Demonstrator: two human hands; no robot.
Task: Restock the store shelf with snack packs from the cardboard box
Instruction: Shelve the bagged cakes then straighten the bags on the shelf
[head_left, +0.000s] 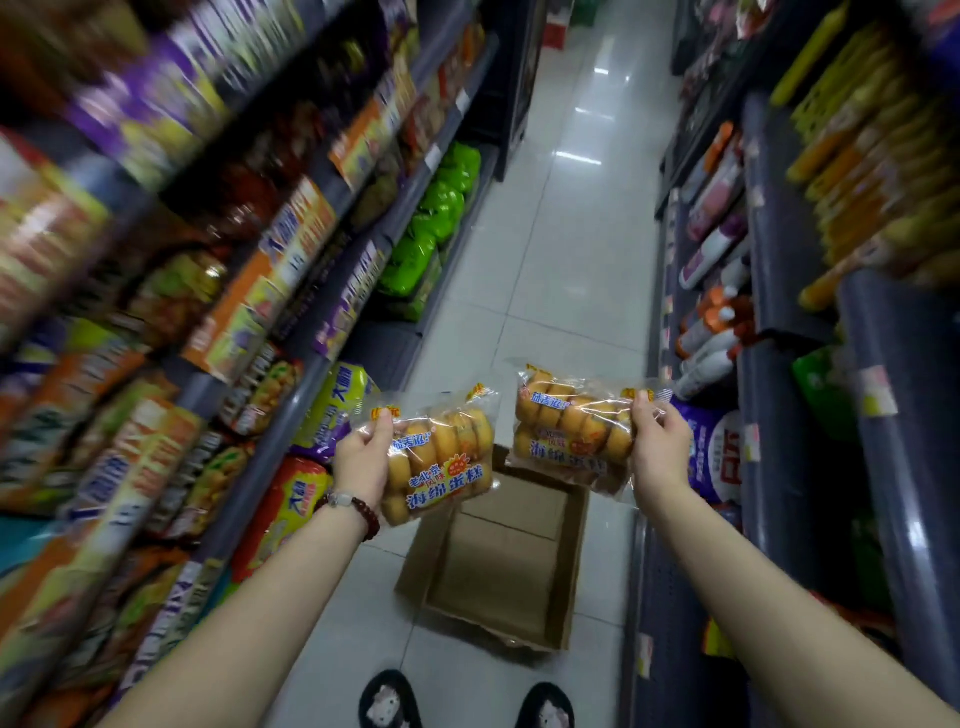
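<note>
While above the cardboard box (498, 561), a snack pack (441, 457) in each of both hands (363, 452).

Cardboard box (501, 564) sits on the floor (561, 260) dead ahead at twelve o'clock, just beyond the slippers (388, 699). Above it, left hand (363, 457) holds one snack pack (441, 457) at eleven, right hand (660, 452) another pack (571, 426) at one. Store shelf (291, 410) runs along nine o'clock, second shelf (779, 322) along three.

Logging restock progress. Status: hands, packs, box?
Left hand grips one cake pack; right hand grips another. Cardboard box below looks empty. Nothing blocking.
</note>
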